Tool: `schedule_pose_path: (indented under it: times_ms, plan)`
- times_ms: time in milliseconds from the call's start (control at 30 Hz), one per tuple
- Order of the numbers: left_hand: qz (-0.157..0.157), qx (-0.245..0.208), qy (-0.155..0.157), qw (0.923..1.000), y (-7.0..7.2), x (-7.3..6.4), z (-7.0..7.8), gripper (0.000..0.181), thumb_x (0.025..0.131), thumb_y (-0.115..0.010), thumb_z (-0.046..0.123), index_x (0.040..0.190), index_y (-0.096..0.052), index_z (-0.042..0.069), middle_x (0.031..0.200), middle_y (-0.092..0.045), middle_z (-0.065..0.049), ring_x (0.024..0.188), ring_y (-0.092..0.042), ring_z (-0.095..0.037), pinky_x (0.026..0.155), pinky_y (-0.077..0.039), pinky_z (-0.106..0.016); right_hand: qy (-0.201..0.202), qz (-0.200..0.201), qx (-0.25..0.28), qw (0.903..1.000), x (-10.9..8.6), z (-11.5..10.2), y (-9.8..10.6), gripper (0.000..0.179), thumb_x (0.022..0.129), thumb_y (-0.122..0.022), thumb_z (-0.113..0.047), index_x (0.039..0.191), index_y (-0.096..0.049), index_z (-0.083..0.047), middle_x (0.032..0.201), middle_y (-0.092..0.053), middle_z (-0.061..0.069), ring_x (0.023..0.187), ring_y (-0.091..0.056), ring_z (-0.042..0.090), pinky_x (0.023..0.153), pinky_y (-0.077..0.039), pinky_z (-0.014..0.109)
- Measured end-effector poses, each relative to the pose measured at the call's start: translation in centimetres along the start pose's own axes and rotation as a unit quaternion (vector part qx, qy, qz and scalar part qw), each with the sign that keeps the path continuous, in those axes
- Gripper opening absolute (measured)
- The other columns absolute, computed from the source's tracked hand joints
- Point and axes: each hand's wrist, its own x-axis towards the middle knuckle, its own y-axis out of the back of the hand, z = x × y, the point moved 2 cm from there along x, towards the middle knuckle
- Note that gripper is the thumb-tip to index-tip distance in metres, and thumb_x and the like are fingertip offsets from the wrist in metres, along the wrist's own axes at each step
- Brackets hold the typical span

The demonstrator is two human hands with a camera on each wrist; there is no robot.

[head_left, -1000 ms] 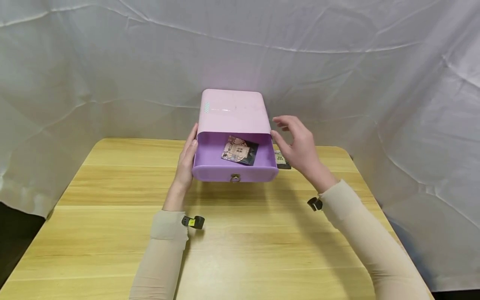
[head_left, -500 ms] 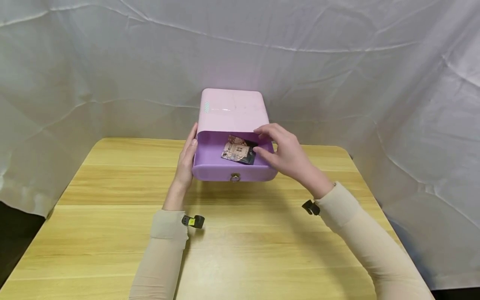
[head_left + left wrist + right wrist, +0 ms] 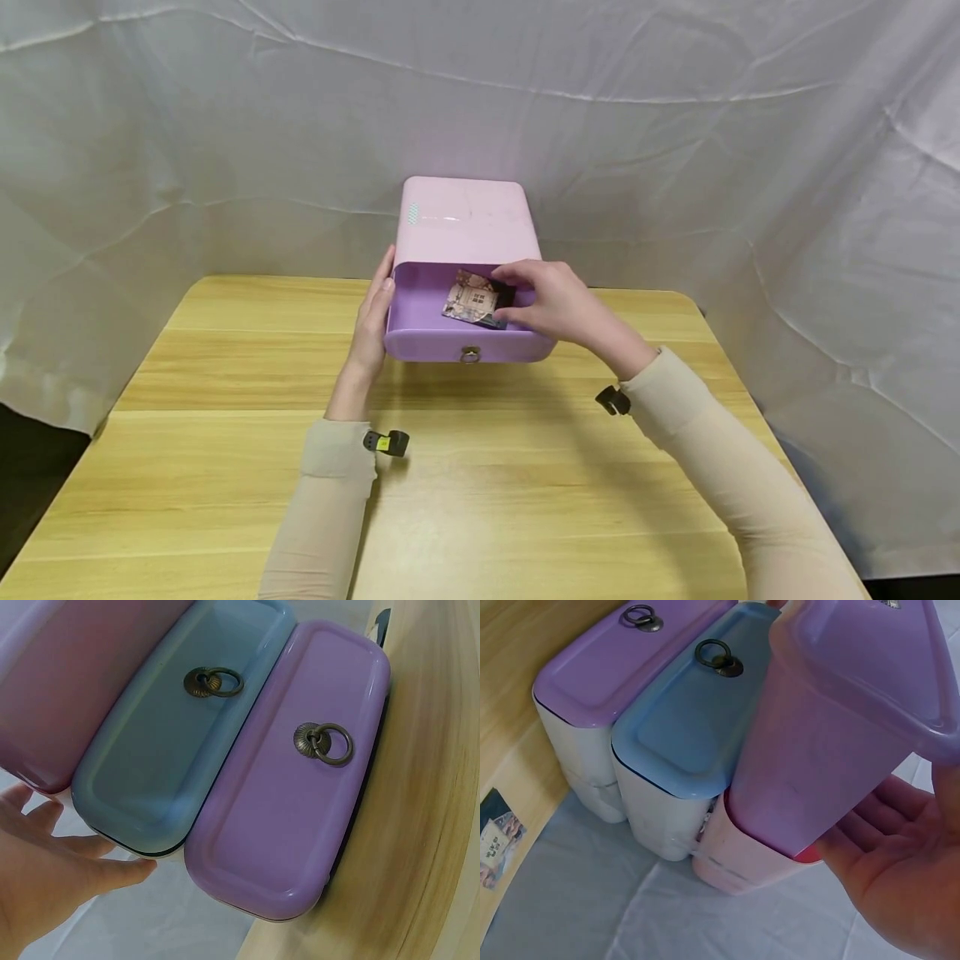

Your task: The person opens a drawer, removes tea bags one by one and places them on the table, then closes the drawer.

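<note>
The top purple drawer [image 3: 431, 347] stands pulled out of its pink case [image 3: 468, 221], with a brass ring pull on its front. In the drawer lies a flat packet [image 3: 472, 300] with a floral print, a pale label and a dark end. My right hand [image 3: 562, 302] reaches over the drawer's right side, its thumb and fingers apart around the packet's dark end. The right wrist view hides these fingertips behind the drawer wall. My left hand [image 3: 369, 329] rests along the case's left side; in the left wrist view the left thumb [image 3: 124, 874] lies beside the blue drawer.
Under the pulled-out drawer are a closed blue drawer [image 3: 157, 750] and a closed purple drawer [image 3: 277, 780], both with ring pulls. Another printed packet [image 3: 496, 838] lies on the wooden table [image 3: 465, 500] right of the stack. A white cloth [image 3: 300, 125] hangs behind.
My right hand has moved left from beside the case into the drawer, to the packet's dark end. My left hand, the drawer and the packet look the same.
</note>
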Motion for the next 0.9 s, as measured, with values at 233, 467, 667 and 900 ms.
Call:
schedule_pose_path:
  times_ms: [233, 467, 667, 900]
  plan:
    - [0.001, 0.004, 0.0, 1.0, 0.2, -0.1, 0.0, 0.062, 0.109, -0.033, 0.042, 0.168, -0.021, 0.026, 0.173, -0.019, 0.012, 0.158, -0.014, -0.01, 0.13, -0.007, -0.05, -0.003, -0.062, -0.039, 0.9973, 0.8, -0.3, -0.3, 0.073, 0.089, -0.085, -0.028, 0.151, -0.054, -0.005, 0.147, -0.06, 0.015, 0.132, -0.06, 0.033, 0.115, -0.047, 0.048]
    - [0.004, 0.003, -0.002, 1.0, 0.4, -0.1, 0.2, 0.062, 0.109, -0.033, 0.04, 0.168, -0.021, 0.025, 0.173, -0.019, 0.012, 0.158, -0.015, -0.01, 0.131, -0.007, -0.048, 0.008, -0.115, -0.067, 0.9911, 2.1, -0.5, -0.8, 0.075, 0.092, -0.082, -0.032, 0.154, -0.05, -0.007, 0.15, -0.058, 0.013, 0.137, -0.055, 0.034, 0.119, -0.042, 0.048]
    - [0.002, 0.004, -0.002, 1.0, 0.4, -0.1, 0.2, 0.06, 0.109, -0.033, 0.04, 0.167, -0.022, 0.028, 0.172, -0.02, 0.012, 0.158, -0.016, -0.009, 0.131, -0.008, -0.048, 0.005, -0.142, -0.083, 0.9864, 3.0, -0.4, -1.4, 0.065, 0.094, -0.079, -0.034, 0.148, -0.055, -0.006, 0.136, -0.066, 0.011, 0.119, -0.062, 0.026, 0.109, -0.049, 0.044]
    - [0.001, 0.001, -0.005, 1.0, 0.3, -0.1, 0.0, 0.062, 0.109, -0.033, 0.041, 0.168, -0.02, 0.023, 0.172, -0.02, 0.012, 0.158, -0.016, -0.01, 0.131, -0.008, -0.048, 0.021, -0.148, -0.129, 0.9803, 3.6, -0.2, -2.0, 0.06, 0.094, -0.079, -0.033, 0.142, -0.059, -0.003, 0.122, -0.07, 0.01, 0.107, -0.063, 0.026, 0.103, -0.052, 0.045]
